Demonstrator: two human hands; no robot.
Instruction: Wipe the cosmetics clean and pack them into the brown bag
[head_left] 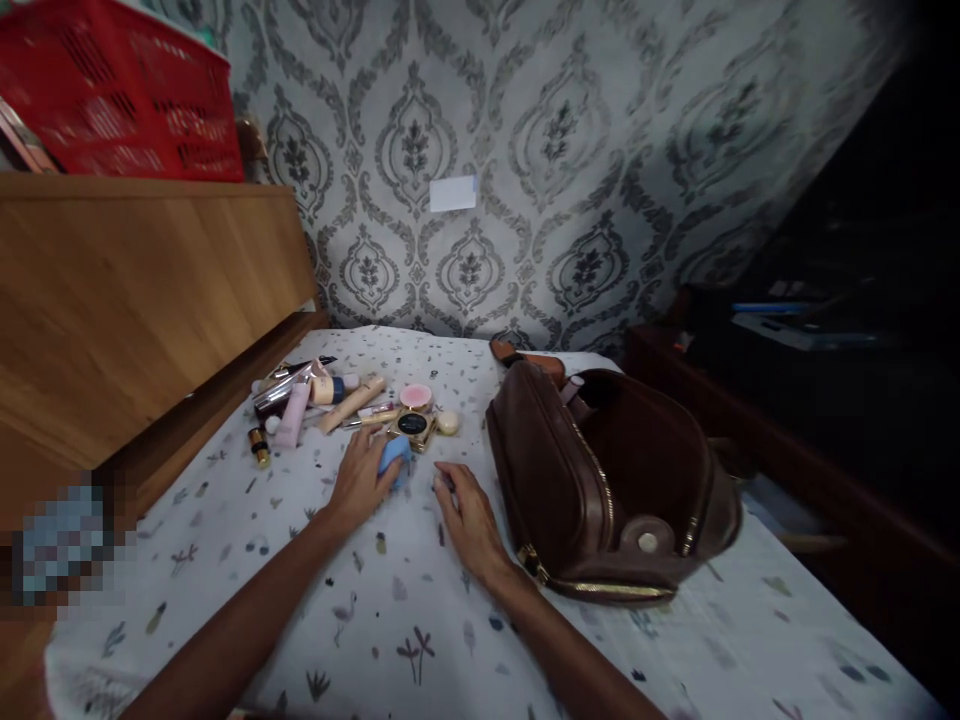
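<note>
Left hand (358,472): fingers closed on the blue item (394,455), beside the compact (412,428). Right hand (474,518): fingers loosely open, apparently empty. Bag (544,455): unzipped, one tube (572,389) inside its mouth. Other cosmetics (352,404): outside, grouped.

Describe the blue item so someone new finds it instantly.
Start at the big brown bag and go left across the white printed cloth, past the right hand, to the left hand. The small blue item is in that hand's grasp. Its light blue sets it apart from the mostly pink, beige and gold cosmetics just beyond.
</note>
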